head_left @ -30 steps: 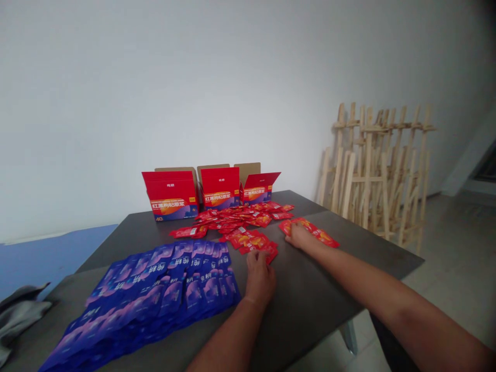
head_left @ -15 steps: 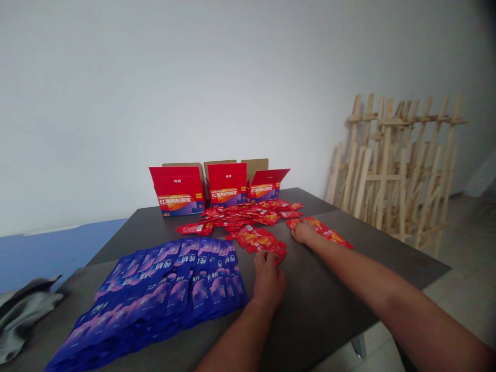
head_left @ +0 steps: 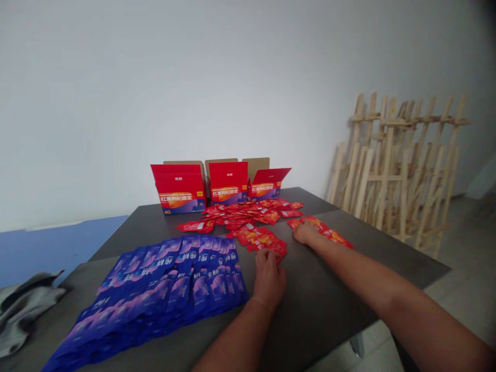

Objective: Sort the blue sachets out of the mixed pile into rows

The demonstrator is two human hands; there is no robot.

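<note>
Our left hand (head_left: 268, 281) touches a pile of red sachets (head_left: 258, 239), our right hand (head_left: 306, 232) a strip of sachets (head_left: 333, 236) on the counter (head_left: 318, 294); the fingers (head_left: 263, 257) sit close together, and we cannot tell if they grip.

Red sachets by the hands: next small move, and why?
Probably pinch up the loose red sachets at the left hand: its fingertips sit at that pile's near edge. The right hand already lies on a separate strip of red sachets.

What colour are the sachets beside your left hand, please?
The sachets are blue and purple in the head view.
</note>
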